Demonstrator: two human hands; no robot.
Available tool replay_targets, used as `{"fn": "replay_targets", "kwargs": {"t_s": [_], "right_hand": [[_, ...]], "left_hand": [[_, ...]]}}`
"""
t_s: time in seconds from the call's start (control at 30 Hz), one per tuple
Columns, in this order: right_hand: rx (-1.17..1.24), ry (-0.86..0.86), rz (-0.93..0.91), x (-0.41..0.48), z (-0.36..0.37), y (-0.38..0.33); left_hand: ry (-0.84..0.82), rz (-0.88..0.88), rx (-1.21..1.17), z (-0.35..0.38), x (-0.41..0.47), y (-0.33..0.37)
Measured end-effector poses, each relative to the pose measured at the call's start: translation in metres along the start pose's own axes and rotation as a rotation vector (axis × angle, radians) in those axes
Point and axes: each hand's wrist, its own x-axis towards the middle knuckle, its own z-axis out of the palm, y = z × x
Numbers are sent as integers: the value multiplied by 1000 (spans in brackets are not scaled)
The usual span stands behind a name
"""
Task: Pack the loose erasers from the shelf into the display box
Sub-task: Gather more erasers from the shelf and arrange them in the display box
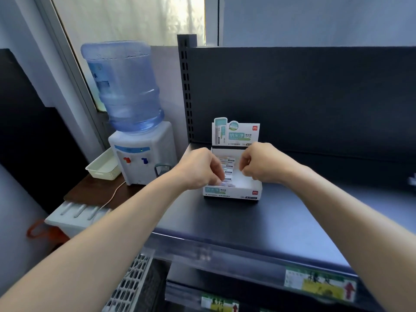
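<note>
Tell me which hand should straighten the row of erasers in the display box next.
Left, probably. The left hand has its fingertips down on the row of erasers along the left side of the display box. The right hand hovers curled over the box's emptier right side.

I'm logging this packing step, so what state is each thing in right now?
display box: open, header card upright, on the shelf
erasers: a row standing in the box's left part, right part bare
left hand: fingers curled over the row, grip unclear
right hand: loosely fisted over the box, contents hidden
water bottle: inverted on the dispenser, partly full
</note>
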Motion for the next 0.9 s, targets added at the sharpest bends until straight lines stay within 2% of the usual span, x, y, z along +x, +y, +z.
{"fn": "replay_targets", "kwargs": {"t_s": [0.3, 0.47, 0.6, 0.73, 0.9], "right_hand": [[19, -18, 21, -4, 2, -2], [19, -10, 20, -7, 3, -4], [16, 29, 45, -11, 1, -3], [-11, 105, 99, -22, -8, 4], [-102, 194, 243, -51, -26, 33]], "left_hand": [[-10, -32, 168, 7, 4, -5], [22, -20, 93, 1, 2, -5], [111, 12, -25, -12, 4, -3], [103, 111, -56, -16, 7, 16], [39, 338, -80, 8, 14, 65]]}}
